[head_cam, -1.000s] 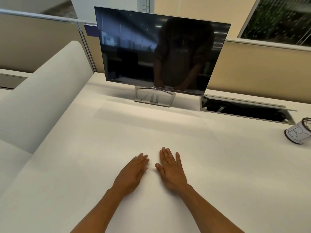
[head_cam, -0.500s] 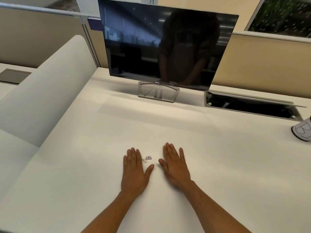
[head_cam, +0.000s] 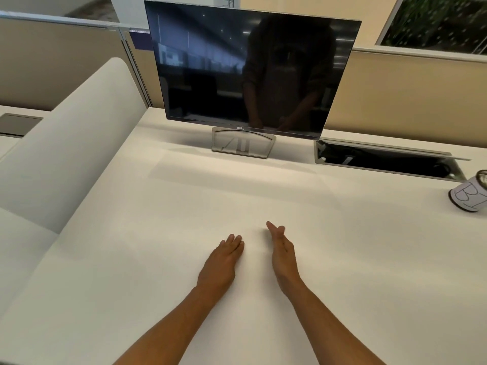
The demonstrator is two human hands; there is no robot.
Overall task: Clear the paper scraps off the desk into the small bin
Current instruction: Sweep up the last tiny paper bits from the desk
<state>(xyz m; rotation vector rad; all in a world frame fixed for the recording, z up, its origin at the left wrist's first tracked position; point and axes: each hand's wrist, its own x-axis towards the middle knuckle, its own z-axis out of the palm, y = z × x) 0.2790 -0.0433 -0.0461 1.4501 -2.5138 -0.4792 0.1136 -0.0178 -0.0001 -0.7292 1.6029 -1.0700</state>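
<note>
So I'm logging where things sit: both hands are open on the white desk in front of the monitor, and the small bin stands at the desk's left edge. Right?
Not quite. The head view shows the small bin at the desk's right edge, not the left. The rest holds: left hand and right hand are open in front of the monitor.

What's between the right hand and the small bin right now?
Head view: only bare white desk lies between the right hand and the small bin at the right edge.
</note>
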